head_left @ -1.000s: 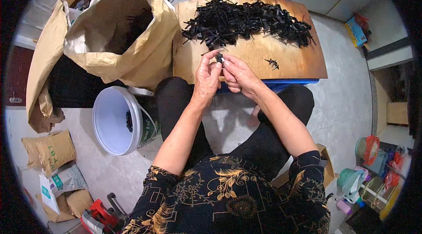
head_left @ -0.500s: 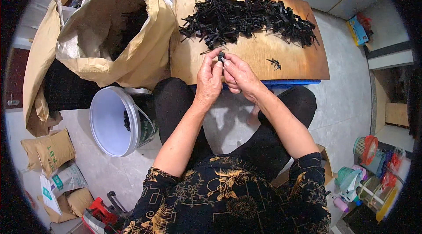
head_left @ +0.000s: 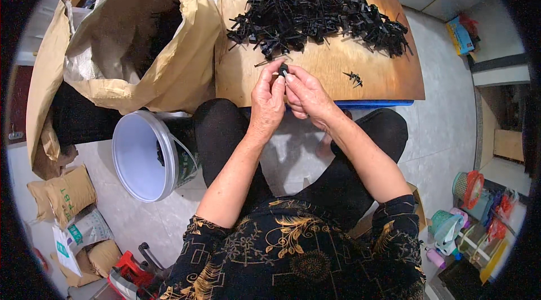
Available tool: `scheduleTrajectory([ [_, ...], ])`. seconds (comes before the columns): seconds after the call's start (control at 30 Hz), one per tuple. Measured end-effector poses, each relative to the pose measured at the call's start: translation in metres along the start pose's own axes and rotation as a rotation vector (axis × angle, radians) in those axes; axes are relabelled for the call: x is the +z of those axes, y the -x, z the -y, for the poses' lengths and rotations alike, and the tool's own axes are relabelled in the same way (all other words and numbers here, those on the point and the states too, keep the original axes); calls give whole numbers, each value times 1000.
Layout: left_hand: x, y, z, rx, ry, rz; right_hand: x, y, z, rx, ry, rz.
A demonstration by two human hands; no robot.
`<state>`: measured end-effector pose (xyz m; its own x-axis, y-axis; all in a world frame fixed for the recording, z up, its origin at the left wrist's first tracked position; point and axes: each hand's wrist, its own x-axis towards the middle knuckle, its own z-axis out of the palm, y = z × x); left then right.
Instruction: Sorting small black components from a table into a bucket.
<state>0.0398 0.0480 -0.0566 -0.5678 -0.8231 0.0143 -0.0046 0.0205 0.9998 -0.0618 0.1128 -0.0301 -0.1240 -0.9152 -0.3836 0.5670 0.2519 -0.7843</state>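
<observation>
You're mid-step, by the look of it: working one small black plastic piece between both hands above the near edge of the table. Largest first: the big brown paper sack stands open at your left, touching the table's left edge, dark contents inside (too shadowed to tell). The table is a wooden board with a long heap of black plastic parts across its far half. The white bucket sits on the floor by your left knee, tilted, mouth toward the camera. Your left hand and right hand meet at the piece, fingers of both closed on it, thumbs pinching from either side. One stray black clip lies alone on the table right of your hands. Next move, I'd judge, needs a firm twist or press while keeping the pinch; nothing blocks the hands, though the heap sits close behind them.
</observation>
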Motion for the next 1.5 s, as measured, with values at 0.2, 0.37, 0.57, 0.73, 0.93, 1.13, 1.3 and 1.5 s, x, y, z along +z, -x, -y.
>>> scheduleTrajectory([
  [0.2,0,-1,2,-21,68,-21,1,-3,0,2,-26,9],
  [0.37,-1,-2,5,-24,53,-28,2,-4,0,11,-20,0],
  [0.57,0,-1,3,-44,57,-33,2,-6,-2,33,-15,-27],
  [0.73,0,1,0,148,-144,-66,4,-6,1,57,0,-25],
  [0.93,1,7,-4,75,-211,-41,-2,-7,2,116,60,-13],
  [1.13,-4,7,14,14,-178,50,-13,-6,-1,204,46,17],
  [1.3,-13,17,-7,-10,43,93,-2,16,7,77,58,68],
  [1.5,-16,20,-21,-100,237,116,1,16,2,-47,109,-56],
])
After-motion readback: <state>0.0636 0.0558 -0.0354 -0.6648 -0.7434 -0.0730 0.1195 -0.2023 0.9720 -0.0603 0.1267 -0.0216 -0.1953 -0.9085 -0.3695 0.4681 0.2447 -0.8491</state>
